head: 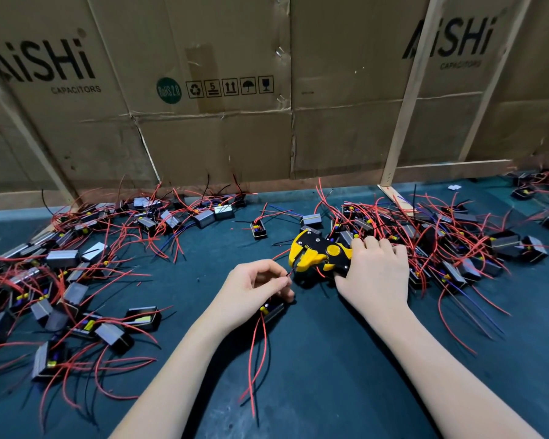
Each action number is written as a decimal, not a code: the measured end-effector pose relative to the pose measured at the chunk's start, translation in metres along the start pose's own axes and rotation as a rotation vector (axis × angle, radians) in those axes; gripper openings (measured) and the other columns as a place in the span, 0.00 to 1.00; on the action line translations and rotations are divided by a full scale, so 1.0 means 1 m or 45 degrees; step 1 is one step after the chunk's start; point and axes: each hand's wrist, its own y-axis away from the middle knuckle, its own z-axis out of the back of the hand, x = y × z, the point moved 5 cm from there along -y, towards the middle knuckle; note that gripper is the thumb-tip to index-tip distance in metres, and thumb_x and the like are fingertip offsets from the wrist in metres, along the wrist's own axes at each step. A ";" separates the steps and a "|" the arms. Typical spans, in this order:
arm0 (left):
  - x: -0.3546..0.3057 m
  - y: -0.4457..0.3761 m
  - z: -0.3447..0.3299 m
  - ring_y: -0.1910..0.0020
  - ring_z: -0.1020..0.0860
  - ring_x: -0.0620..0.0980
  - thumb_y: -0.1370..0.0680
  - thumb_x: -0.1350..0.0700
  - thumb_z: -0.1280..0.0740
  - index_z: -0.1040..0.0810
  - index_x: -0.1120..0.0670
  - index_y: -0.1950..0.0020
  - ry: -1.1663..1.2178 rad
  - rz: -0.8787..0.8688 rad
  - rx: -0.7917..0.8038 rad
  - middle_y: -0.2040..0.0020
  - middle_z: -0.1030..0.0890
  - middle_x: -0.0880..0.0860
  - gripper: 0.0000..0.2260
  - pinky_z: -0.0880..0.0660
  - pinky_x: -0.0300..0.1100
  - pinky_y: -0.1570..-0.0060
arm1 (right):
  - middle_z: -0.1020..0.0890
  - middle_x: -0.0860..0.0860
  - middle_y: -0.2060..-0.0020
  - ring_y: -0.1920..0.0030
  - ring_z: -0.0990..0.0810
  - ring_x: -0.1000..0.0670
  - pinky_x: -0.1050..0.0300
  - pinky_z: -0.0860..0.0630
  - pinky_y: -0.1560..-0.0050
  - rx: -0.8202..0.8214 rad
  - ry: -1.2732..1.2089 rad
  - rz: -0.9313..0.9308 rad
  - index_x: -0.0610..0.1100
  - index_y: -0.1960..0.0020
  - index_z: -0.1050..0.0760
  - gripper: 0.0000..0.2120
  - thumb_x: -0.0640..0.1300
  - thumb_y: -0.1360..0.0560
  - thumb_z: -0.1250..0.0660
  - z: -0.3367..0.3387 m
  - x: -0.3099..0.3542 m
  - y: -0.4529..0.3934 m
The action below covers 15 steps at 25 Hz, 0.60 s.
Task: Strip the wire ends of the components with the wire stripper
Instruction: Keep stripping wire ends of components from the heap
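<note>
We see no bins here: the components lie loose on the dark desk (330, 359), one heap (61, 280) at left, another heap (441, 242) at right behind our right hand. Our left hand (254, 289) pinches a thin wire end (289, 273) between thumb and fingertips, with a black component (271, 308) tucked under the palm and its red leads trailing toward us. Our right hand (374, 274) is wrapped around the handles of the yellow-and-black wire stripper (317, 253), its jaws pointing left at the pinched wire. Cardboard sheets (203, 106) stand behind the desk.
</note>
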 end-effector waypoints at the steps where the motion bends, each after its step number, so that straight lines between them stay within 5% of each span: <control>1: 0.000 0.001 0.000 0.57 0.15 0.54 0.20 0.60 0.34 0.21 0.60 0.54 -0.025 0.003 -0.015 0.60 0.14 0.56 0.05 0.22 0.49 0.48 | 0.20 0.45 0.53 0.51 0.23 0.42 0.47 0.33 0.48 0.003 0.004 0.004 0.42 0.49 0.24 0.24 0.58 0.36 0.27 0.000 0.000 0.000; 8: -0.005 0.001 -0.010 0.61 0.18 0.61 0.22 0.60 0.33 0.20 0.56 0.62 -0.064 0.082 -0.290 0.67 0.15 0.53 0.08 0.21 0.52 0.56 | 0.20 0.44 0.56 0.53 0.24 0.41 0.47 0.33 0.51 -0.081 0.015 0.052 0.41 0.50 0.24 0.25 0.56 0.39 0.24 0.006 0.007 0.001; 15: -0.003 0.000 -0.013 0.75 0.26 0.45 0.22 0.61 0.33 0.19 0.58 0.61 -0.036 0.142 -0.292 0.70 0.17 0.53 0.09 0.30 0.33 0.73 | 0.19 0.45 0.61 0.59 0.22 0.41 0.48 0.32 0.53 -0.152 0.010 0.098 0.40 0.56 0.22 0.23 0.52 0.44 0.21 0.009 0.007 -0.002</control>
